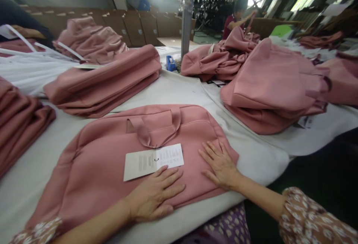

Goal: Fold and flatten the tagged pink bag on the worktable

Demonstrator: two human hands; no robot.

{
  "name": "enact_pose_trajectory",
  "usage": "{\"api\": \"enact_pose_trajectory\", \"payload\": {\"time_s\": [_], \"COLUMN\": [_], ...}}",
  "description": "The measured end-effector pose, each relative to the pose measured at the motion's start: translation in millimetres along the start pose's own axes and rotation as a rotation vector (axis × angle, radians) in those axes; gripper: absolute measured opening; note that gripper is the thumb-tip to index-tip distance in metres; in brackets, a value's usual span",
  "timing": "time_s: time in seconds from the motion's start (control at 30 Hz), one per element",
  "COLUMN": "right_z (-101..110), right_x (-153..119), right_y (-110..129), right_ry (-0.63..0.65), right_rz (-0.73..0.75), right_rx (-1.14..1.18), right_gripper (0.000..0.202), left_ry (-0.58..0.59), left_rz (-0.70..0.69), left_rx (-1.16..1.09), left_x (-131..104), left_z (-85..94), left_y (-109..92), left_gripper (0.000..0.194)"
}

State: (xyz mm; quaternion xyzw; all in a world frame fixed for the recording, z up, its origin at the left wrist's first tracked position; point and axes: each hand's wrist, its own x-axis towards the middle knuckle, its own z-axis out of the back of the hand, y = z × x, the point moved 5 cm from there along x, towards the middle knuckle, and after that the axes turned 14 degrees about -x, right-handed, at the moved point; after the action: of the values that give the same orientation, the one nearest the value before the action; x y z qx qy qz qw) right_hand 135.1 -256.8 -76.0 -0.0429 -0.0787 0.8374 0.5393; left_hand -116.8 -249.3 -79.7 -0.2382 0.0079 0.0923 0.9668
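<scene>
A flat pink fabric bag (106,154) lies on the white padded table (257,154) in front of me, its handle (152,128) folded down over the front. A white paper tag (152,160) with printed text lies on the bag below the handle. My left hand (153,195) rests palm down on the bag's near edge, fingertips touching the tag's lower edge. My right hand (219,163) lies flat, fingers spread, on the bag's right corner. Neither hand grips anything.
Stacks of pink bags lie at the left edge (19,124), behind the flat bag (106,80) and at the right (274,87). A blue tape dispenser (170,63) stands by a grey pillar (187,12). Another person (237,16) works at the far end.
</scene>
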Motion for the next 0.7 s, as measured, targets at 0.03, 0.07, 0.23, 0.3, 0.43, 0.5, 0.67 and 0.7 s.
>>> {"api": "enact_pose_trajectory", "payload": {"time_s": [0.03, 0.07, 0.23, 0.3, 0.43, 0.5, 0.67, 0.7], "right_z": [2.7, 7.8, 62.2, 83.8, 91.8, 77.0, 31.6, 26.5], "right_x": [0.9, 3.2, 34.1, 43.6, 15.1, -20.4, -97.8, -102.8], "right_y": [0.3, 0.8, -5.2, -19.6, -54.2, -66.9, -56.4, -47.7], "right_ry": [0.0, 0.003, -0.005, -0.093, -0.347, -0.392, -0.345, -0.333], "right_rz": [0.006, 0.024, 0.182, 0.126, -0.071, -0.234, -0.65, -0.677], "right_rx": [-0.017, -0.03, -0.009, 0.066, 0.215, 0.256, 0.419, 0.452], "right_gripper": [0.068, 0.069, 0.049, 0.038, 0.04, 0.034, 0.027, 0.025], "left_ry": [-0.005, -0.013, -0.043, -0.068, -0.104, -0.096, -0.238, -0.27], "left_rz": [0.007, 0.009, -0.009, -0.026, -0.038, -0.008, 0.111, 0.117], "left_rx": [-0.013, -0.024, -0.033, -0.042, -0.084, -0.1, 0.04, 0.085], "left_x": [0.5, 1.1, 1.9, 0.1, -4.8, -2.6, 37.0, 49.5], "left_z": [0.7, 1.6, 0.9, -1.2, -0.3, 4.2, 23.9, 27.4], "left_y": [-0.8, -1.9, -3.1, -0.1, 6.7, 4.5, -33.7, -43.9], "left_gripper": [0.063, 0.062, 0.061, 0.066, 0.077, 0.074, 0.052, 0.051]}}
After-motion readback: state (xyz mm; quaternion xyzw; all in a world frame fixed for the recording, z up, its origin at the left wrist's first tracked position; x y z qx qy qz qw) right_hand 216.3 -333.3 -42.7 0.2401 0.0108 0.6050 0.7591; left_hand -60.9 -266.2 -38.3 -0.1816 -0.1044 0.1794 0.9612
